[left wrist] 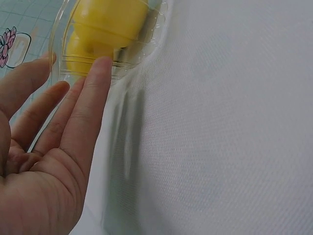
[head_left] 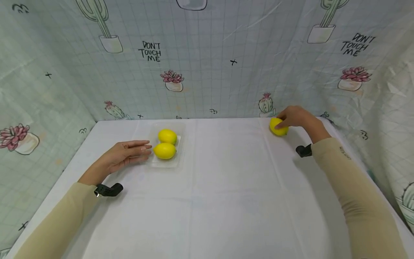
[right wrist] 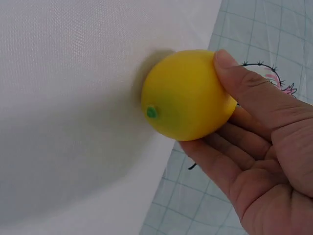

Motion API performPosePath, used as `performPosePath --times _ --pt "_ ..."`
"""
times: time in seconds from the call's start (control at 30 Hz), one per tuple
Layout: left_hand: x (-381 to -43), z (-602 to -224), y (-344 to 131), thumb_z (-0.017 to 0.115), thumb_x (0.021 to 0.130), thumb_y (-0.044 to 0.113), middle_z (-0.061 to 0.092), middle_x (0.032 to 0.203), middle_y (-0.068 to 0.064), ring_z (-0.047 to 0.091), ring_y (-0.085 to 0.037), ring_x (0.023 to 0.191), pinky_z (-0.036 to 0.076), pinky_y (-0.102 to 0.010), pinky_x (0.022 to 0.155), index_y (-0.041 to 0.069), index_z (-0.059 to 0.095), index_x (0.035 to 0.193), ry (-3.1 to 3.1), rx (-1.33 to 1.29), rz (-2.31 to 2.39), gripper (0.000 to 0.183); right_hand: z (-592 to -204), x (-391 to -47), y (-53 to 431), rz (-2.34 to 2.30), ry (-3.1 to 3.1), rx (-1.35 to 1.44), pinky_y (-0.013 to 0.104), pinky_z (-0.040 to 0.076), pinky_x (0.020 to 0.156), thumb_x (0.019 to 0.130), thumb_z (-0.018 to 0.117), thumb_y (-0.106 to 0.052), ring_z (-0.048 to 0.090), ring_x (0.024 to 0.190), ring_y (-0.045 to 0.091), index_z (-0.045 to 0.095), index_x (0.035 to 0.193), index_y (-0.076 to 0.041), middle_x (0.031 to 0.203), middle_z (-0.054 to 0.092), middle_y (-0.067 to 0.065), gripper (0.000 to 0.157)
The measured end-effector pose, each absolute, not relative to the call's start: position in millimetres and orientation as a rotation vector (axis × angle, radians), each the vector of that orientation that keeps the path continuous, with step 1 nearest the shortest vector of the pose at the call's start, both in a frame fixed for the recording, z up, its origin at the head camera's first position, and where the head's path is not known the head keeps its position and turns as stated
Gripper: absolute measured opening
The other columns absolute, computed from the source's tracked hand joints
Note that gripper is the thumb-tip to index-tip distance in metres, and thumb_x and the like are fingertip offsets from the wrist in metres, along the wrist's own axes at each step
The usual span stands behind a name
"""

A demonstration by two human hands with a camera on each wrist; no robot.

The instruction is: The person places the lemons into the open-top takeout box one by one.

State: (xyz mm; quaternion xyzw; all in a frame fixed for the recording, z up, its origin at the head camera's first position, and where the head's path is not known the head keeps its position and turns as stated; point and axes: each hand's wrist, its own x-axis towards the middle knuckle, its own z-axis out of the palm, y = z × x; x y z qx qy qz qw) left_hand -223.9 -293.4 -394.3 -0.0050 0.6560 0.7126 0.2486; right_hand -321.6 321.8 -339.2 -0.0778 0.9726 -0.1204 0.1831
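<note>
Right hand (head_left: 297, 117) pinches a lemon (right wrist: 183, 98), left hand (head_left: 124, 156) straight-fingered beside (perhaps touching) a clear tray (head_left: 165, 163).

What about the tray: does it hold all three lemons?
No, in the head view the tray holds two lemons, while the right hand grips the third lemon away from it.
</note>
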Motion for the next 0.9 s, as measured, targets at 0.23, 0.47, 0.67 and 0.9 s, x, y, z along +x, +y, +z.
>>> performPosePath --times 0.23,0.47,0.67,0.9 --pt "-224 -394 -295 0.063 0.101 0.006 0.068 0.132 -0.002 0.067 -0.021 0.119 0.056 -0.039 0.100 -0.005 0.030 0.157 1.787 -0.010 1.939 0.065 -343 -322 320 -0.385 2.665 -0.150 0.035 0.063 0.080 0.094 0.076 -0.034 0.061 0.096 0.032 0.055 0.135 0.013 0.123 0.058 0.028 0.066" --pt "-222 -394 -295 0.061 0.102 0.005 0.065 0.138 -0.005 0.067 -0.021 0.119 0.056 -0.039 0.100 -0.006 0.030 0.156 1.777 -0.008 1.938 0.063 -344 -320 320 -0.270 2.694 -0.169 0.041 0.058 0.081 0.093 0.073 -0.042 0.059 0.090 0.032 0.061 0.125 0.013 0.106 0.061 0.022 0.065" --pt "-223 -395 -295 0.060 0.102 0.004 0.067 0.135 -0.003 0.067 -0.021 0.120 0.056 -0.039 0.100 -0.005 0.031 0.156 1.766 -0.001 1.953 0.061 -345 -318 320 -0.239 2.742 -0.231 0.057 0.052 0.095 0.091 0.076 -0.042 0.054 0.102 0.038 0.062 0.128 0.012 0.121 0.063 0.025 0.067" --pt "-222 -394 -294 0.062 0.101 0.006 0.067 0.134 -0.001 0.066 -0.020 0.121 0.055 -0.038 0.101 -0.005 0.031 0.156 1.795 0.001 1.925 0.064 -347 -311 322 -0.258 2.723 -0.535 0.065 0.045 0.103 0.088 0.081 -0.014 0.052 0.119 0.043 0.062 0.137 -0.005 0.135 0.060 0.024 0.053"
